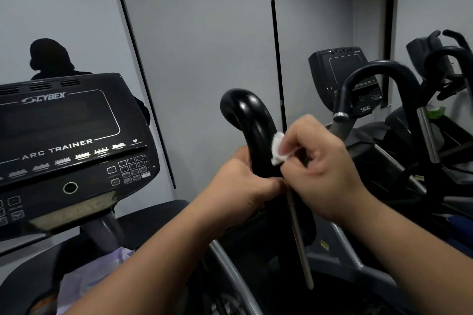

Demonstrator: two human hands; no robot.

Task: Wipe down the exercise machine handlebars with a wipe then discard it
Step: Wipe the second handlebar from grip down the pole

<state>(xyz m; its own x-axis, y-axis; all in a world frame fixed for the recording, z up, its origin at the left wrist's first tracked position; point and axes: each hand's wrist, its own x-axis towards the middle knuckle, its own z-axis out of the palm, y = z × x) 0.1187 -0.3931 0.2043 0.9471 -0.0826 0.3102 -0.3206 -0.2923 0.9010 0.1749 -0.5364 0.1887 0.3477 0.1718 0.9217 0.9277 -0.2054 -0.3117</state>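
The right hand [317, 161] is pinching the small white wipe [277, 149] against the curved black handlebar [252, 125], while the left hand [243, 184] is gripping the bar just below. Steady pressure around the whole curve would probably be cleaning best.
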